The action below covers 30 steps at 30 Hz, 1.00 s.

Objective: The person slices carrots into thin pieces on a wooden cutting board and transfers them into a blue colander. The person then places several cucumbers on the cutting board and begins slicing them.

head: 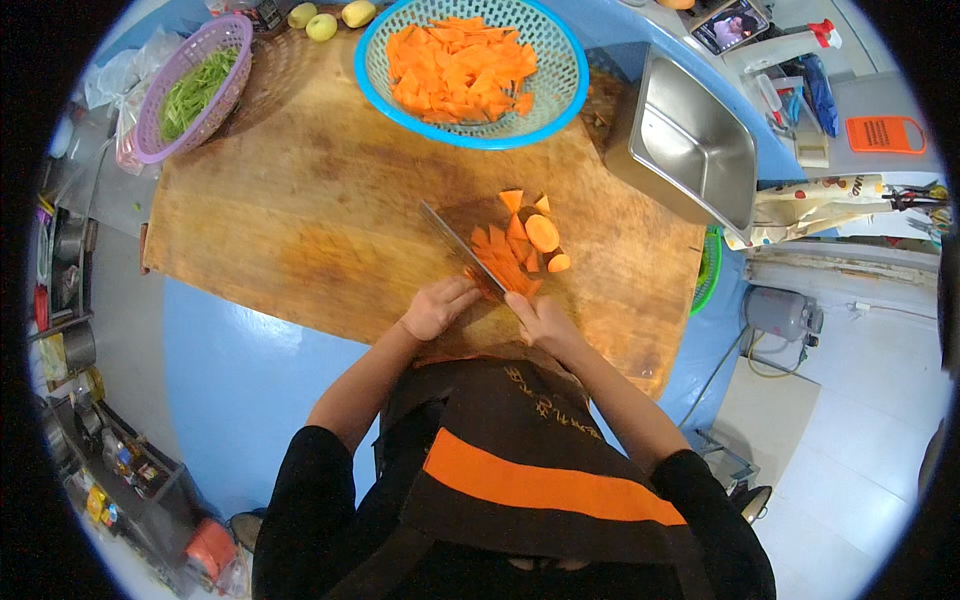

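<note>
My right hand [546, 324] grips the handle of a kitchen knife [463, 246], whose blade points away and to the left across the wooden cutting board [300, 202]. Against the near left side of the blade, my left hand [442, 306] presses with bent fingers on a carrot piece that is mostly hidden. Thin carrot slices [504, 256] lie overlapped on the blade's right side. Just beyond them are a thick round carrot piece [542, 233], a smaller carrot end [559, 262] and a few wedge-shaped offcuts [511, 199].
A blue-rimmed colander [362, 82] of cut carrot stands at the back. At the back left, a purple basket [150, 135] holds green shreds beside several pale round vegetables [321, 28]. A steel container [694, 142] sits at the right edge; an orange grater [885, 135] lies beyond.
</note>
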### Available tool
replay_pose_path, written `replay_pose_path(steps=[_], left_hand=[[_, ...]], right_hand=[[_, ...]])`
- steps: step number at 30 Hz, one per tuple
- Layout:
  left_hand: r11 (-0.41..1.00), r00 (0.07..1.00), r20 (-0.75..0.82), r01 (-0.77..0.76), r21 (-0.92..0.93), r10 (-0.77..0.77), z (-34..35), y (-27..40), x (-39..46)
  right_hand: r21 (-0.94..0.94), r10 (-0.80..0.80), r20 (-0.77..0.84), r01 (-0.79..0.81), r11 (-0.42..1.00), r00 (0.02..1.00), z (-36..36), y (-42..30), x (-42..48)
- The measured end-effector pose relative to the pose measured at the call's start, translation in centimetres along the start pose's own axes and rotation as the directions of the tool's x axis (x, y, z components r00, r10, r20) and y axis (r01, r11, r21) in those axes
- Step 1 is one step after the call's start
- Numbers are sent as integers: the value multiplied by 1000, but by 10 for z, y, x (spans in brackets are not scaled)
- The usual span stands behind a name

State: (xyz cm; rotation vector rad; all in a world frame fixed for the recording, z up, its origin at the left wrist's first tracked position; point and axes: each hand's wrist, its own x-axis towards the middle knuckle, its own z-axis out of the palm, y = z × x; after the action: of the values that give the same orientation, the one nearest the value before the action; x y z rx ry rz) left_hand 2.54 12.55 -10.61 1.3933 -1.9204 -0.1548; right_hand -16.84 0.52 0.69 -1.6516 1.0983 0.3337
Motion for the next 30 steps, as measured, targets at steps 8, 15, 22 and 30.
replay_pose_path(steps=[8, 15, 22, 30], left_hand=[[999, 999, 41, 27, 28, -29, 7, 0, -7], [1000, 998, 57, -18, -12, 19, -1, -1, -2], [997, 997, -45, 70, 20, -69, -7, 0, 9], [998, 998, 37, 55, 26, -56, -2, 5, 3]], right_hand=[[-225, -11, -2, 10, 974, 1000, -18, 18, -55], [-154, -89, -85, 76, 985, 992, 4, 25, -29], [300, -73, -17, 74, 951, 997, 15, 25, 4], [295, -74, -29, 79, 952, 997, 13, 25, -12]])
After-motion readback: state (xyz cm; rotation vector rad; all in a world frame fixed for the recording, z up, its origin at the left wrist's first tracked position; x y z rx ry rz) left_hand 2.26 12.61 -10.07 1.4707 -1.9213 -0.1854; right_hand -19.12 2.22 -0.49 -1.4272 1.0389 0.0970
